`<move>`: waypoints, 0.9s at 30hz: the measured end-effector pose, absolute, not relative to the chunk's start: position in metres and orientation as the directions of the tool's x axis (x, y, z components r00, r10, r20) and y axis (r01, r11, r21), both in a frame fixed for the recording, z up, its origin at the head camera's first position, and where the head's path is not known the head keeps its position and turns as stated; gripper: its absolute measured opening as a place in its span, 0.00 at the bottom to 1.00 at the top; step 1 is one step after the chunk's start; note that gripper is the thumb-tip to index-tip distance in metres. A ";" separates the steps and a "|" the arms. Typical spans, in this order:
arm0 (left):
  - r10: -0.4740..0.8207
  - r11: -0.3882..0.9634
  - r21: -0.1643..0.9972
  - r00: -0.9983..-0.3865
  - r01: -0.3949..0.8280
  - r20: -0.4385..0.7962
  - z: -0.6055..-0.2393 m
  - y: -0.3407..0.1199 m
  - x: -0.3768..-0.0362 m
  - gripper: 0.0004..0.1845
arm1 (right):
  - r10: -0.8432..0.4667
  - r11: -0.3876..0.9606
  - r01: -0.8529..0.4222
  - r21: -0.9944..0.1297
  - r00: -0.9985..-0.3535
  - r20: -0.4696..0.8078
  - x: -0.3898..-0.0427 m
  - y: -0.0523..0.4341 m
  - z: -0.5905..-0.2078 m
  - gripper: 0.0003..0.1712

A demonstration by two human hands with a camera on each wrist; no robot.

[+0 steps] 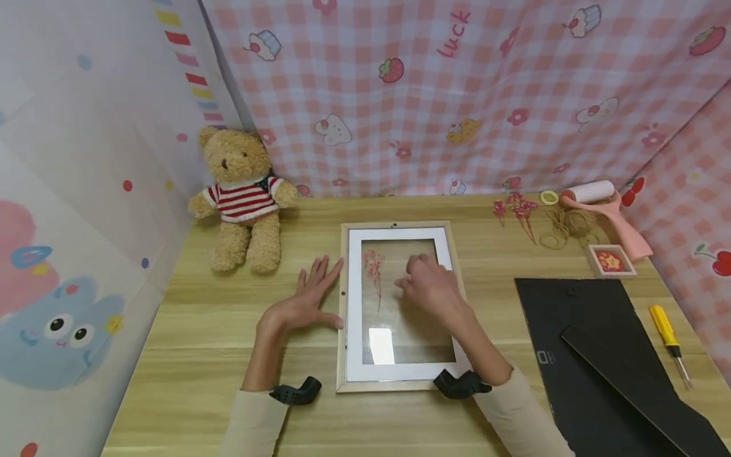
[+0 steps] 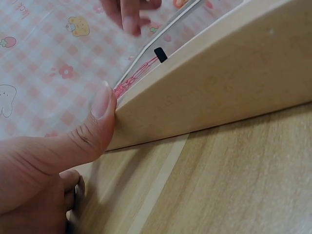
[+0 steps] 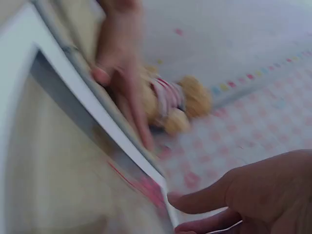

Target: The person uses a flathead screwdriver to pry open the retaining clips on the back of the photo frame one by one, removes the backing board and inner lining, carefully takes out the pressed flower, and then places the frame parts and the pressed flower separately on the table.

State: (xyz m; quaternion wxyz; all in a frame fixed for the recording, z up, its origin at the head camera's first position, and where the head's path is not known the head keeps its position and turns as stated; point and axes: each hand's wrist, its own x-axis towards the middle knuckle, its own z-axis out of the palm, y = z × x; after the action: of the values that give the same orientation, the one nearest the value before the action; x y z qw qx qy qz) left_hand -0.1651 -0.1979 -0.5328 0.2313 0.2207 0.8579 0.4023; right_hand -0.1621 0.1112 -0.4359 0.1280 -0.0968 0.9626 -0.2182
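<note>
Pale wood borders the picture frame (image 1: 396,304) that lies flat in the middle of the table (image 1: 188,355), and both hands are at it. The left hand (image 1: 305,298) rests on the tabletop just beside the frame's left edge, fingers spread and straight, its thumb (image 2: 100,124) pressed against the wooden side. The right hand (image 1: 429,285) lies over the glass, fingers loosely bent with their tips down on the pane; whether they pinch anything cannot be told. Just left of that hand, a pressed pink flower sprig (image 1: 374,270) lies inside the white mat (image 1: 355,298).

Further out, a teddy bear (image 1: 242,197) in a striped jumper sits at the back left, well apart from the frame. To the right lie two black backing boards (image 1: 605,355), one overlapping the other, with a yellow-handled screwdriver (image 1: 669,339) beside them. Behind these stand a small framed flower picture (image 1: 611,260), a coil of twine (image 1: 565,227), loose pink dried flowers (image 1: 516,209), a roll of tape (image 1: 549,197) and a pink-handled roller (image 1: 599,200). Pink checked cloth (image 1: 457,95) hangs behind the table. Nothing lies between the hands and the frame.
</note>
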 end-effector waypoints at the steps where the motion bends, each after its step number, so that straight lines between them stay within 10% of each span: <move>1: 0.565 0.579 0.792 -0.795 0.193 -0.219 -0.533 -0.198 -0.165 0.75 | -0.251 0.890 -0.144 -0.432 -0.947 -0.200 -0.159 0.103 -0.440 0.19; 17: 0.563 0.586 0.786 -0.797 0.199 -0.218 -0.536 -0.197 -0.166 0.76 | -0.199 0.899 -0.105 -0.426 -0.963 -0.181 -0.159 0.056 -0.469 0.10; 27: 0.560 0.585 0.784 -0.802 0.207 -0.206 -0.539 -0.199 -0.167 0.76 | -0.225 0.875 -0.117 -0.470 -0.958 -0.180 -0.181 0.063 -0.526 0.24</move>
State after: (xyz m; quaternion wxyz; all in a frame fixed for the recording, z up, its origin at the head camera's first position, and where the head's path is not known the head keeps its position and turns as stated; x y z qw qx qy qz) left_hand -0.1669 -0.1989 -0.5386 0.2223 0.2226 0.8621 0.3973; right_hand -0.1809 0.0627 -0.5259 0.1150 -0.0888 0.9614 -0.2338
